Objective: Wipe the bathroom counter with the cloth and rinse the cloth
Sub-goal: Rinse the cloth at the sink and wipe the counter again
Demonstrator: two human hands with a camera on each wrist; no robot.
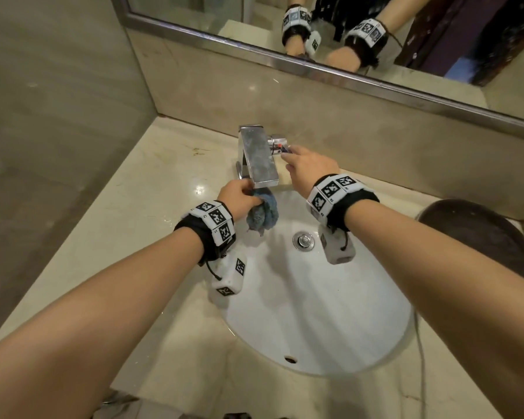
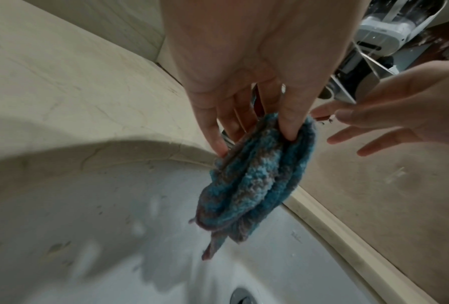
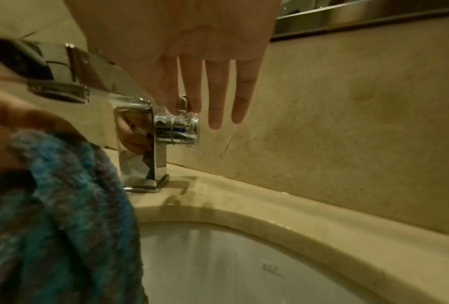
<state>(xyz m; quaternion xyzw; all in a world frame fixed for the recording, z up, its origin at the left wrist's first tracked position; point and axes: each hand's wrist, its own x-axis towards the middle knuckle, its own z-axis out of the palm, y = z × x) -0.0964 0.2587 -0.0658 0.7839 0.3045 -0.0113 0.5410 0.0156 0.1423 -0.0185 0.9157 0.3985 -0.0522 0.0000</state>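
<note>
Left hand (image 1: 238,198) pinches the bunched blue knitted cloth (image 1: 262,214) under the chrome spout (image 1: 259,160); right hand (image 1: 307,167), fingers straight, touches the small lever (image 3: 183,103). Open flow gently.

The cloth (image 1: 262,211) (image 2: 254,181) (image 3: 62,216) is a blue and grey knitted rag, bunched into thick folds and hanging down from the fingertips of the left hand (image 1: 239,198) (image 2: 244,82), which pinch its top edge; it dangles clear of the surfaces, just left of the right hand (image 1: 307,167) (image 3: 192,61). The counter (image 1: 152,189) (image 2: 62,92) (image 3: 218,197) is pale beige veined stone, glossy, perhaps damp, lying flat below and around both hands
</note>
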